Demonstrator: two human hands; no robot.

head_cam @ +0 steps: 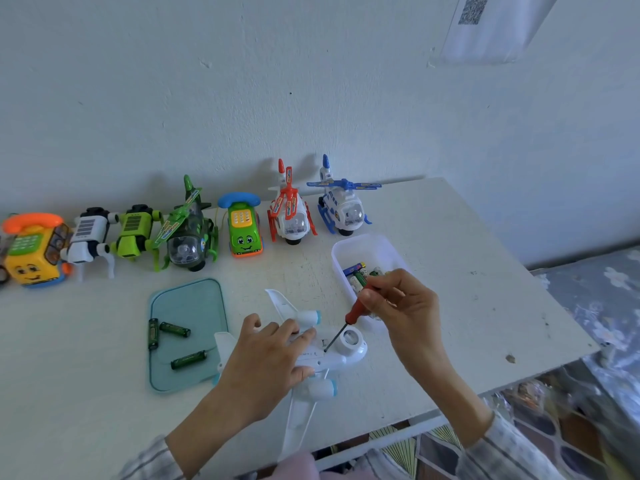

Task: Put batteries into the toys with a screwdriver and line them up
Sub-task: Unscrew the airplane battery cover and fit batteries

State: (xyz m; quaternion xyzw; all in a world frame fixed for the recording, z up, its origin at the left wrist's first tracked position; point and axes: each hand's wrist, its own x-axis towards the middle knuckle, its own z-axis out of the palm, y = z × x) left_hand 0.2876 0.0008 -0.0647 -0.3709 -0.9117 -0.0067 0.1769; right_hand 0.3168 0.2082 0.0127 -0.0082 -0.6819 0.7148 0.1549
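The hands are both at work on the white toy plane (325, 358), which lies belly-up near the front edge of the tabletop (467, 306): the left hand (266, 362) lies over the fuselage, thumb along one side and fingers curled over the other, holding it down, while the right hand (401, 306) pinches the red handle of the screwdriver (341, 329) between thumb and fingertips, its dark shaft slanting down to what looks like the battery cover. Going from the left, the row of toys along the wall, from the yellow phone car (33, 251) past the green helicopter (188, 230) to the blue helicopter (341, 206), stands well apart from the work and seems safe from an elbow. Three green batteries (169, 330) lie loose on the teal tray (187, 299) just beside the left wrist; a sweep of that forearm could probably roll them off, as the tray looks nearly flat. At the plane itself, the slanted shaft is the main risk: if the tip is not seated square in the screw it may cam out, chew the head or skid towards the left fingertips close by. A freed screw would be tiny, and could easily bounce away over the near edge. On the right, the white tub (367, 251) of spare batteries sits right under the right hand, which could knock it.
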